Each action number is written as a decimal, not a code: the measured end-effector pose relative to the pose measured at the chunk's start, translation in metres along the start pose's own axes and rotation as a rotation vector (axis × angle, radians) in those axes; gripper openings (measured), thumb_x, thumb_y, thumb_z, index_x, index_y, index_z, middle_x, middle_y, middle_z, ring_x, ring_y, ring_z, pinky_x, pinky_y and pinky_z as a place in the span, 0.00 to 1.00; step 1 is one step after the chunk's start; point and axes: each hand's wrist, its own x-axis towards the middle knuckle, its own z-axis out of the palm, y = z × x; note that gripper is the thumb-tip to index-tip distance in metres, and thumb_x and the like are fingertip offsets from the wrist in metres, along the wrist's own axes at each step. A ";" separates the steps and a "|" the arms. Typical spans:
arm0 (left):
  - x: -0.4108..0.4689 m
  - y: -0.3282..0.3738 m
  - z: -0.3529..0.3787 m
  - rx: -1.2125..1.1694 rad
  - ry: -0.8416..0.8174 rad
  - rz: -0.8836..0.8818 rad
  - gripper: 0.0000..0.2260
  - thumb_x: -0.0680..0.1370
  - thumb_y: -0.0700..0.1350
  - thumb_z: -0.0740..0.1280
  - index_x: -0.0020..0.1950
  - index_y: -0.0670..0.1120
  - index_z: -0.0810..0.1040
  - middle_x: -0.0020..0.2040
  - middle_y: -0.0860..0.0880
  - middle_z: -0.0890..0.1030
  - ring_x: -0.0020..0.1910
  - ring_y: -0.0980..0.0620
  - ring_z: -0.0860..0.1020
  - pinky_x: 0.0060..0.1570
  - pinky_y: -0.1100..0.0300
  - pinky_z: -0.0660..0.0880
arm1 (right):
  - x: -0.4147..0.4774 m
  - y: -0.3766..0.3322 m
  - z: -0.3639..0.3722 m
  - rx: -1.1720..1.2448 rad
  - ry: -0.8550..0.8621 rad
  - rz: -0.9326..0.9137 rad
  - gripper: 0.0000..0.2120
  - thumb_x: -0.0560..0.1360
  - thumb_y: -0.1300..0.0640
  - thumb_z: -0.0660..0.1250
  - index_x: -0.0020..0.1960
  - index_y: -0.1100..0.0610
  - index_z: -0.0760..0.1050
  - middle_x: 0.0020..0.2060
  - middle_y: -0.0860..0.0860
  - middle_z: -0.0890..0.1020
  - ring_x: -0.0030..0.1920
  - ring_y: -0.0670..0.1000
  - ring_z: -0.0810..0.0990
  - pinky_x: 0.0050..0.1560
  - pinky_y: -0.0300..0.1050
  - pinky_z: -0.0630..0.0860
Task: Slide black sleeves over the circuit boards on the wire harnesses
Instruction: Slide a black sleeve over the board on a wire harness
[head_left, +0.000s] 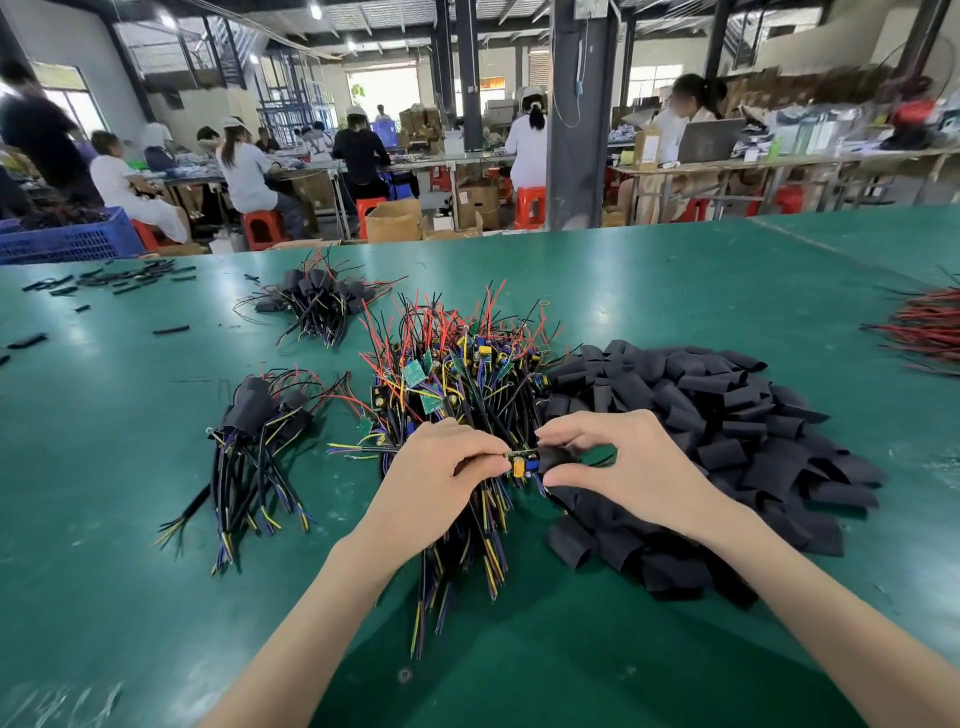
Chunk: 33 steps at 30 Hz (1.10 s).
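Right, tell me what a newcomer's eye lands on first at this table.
The bristling heap of red, black and yellow harnesses at the centre of the table draws the eye first, with the pile of black sleeves right of it. In front, the left hand pinches a board while the right hand holds a sleeve at its end.

A small green circuit board (521, 460) on coloured wires, pinched by the left hand (441, 480), meets a black tubular sleeve (558, 461) pinched in the right hand (623, 467).

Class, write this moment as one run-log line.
step: sleeving | left hand: pinches circuit board | right hand: holds black sleeve at board end | state: board exposed
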 end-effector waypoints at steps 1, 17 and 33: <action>0.000 -0.001 0.001 0.003 -0.001 0.004 0.02 0.73 0.43 0.71 0.44 0.47 0.84 0.39 0.58 0.82 0.42 0.61 0.72 0.49 0.70 0.63 | 0.000 0.000 0.000 0.012 -0.005 0.010 0.18 0.64 0.56 0.78 0.52 0.48 0.81 0.45 0.41 0.84 0.43 0.38 0.80 0.50 0.33 0.74; -0.002 0.001 0.003 -0.032 0.012 -0.099 0.02 0.75 0.47 0.70 0.44 0.53 0.82 0.36 0.60 0.79 0.42 0.58 0.74 0.46 0.61 0.68 | -0.004 -0.010 0.013 -0.206 0.083 -0.184 0.16 0.67 0.53 0.76 0.54 0.55 0.80 0.46 0.44 0.84 0.44 0.40 0.79 0.49 0.37 0.74; -0.003 0.012 0.004 -0.067 0.029 -0.184 0.04 0.73 0.49 0.72 0.41 0.50 0.81 0.35 0.55 0.81 0.39 0.52 0.79 0.47 0.49 0.74 | -0.006 -0.011 0.021 -0.332 0.149 -0.303 0.15 0.67 0.56 0.75 0.53 0.57 0.81 0.47 0.49 0.84 0.45 0.53 0.82 0.46 0.50 0.79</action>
